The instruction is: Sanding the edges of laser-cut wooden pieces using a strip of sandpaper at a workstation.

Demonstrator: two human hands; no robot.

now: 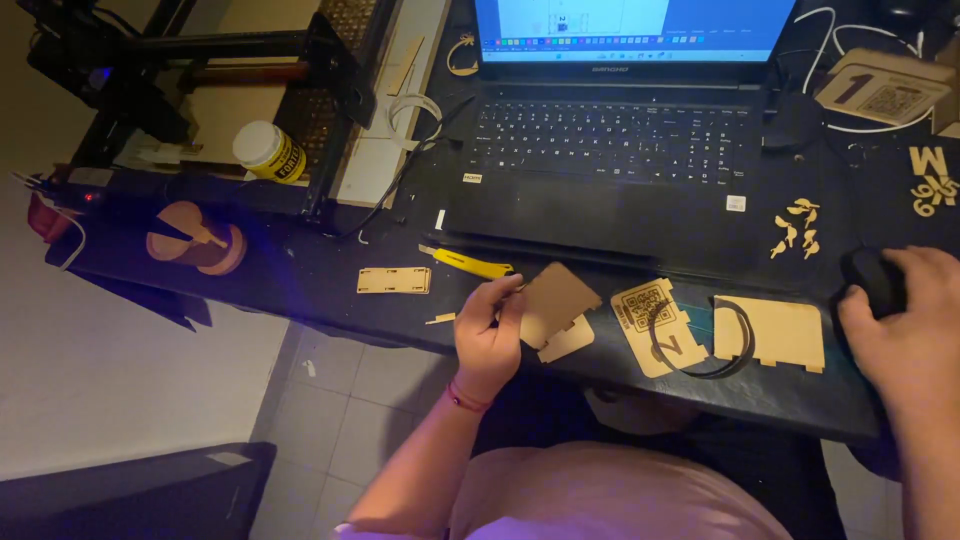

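My left hand [488,335] pinches a thin tan wooden cut-out panel [553,300] at its left edge, tilted up over the front of the dark desk [300,280]. A second notched wooden piece [567,340] lies just under it. My right hand [905,330] rests on a black computer mouse [872,280] at the desk's right edge, fingers curled over it.
An open laptop [610,140] sits behind. A yellow utility knife [470,263], a small slotted wooden strip [394,280], a wooden tag with a square code [655,320], a black band [735,335] and a flat wooden panel [785,333] lie nearby. A laser-cutter frame [250,60] and glue bottle [268,152] stand at left.
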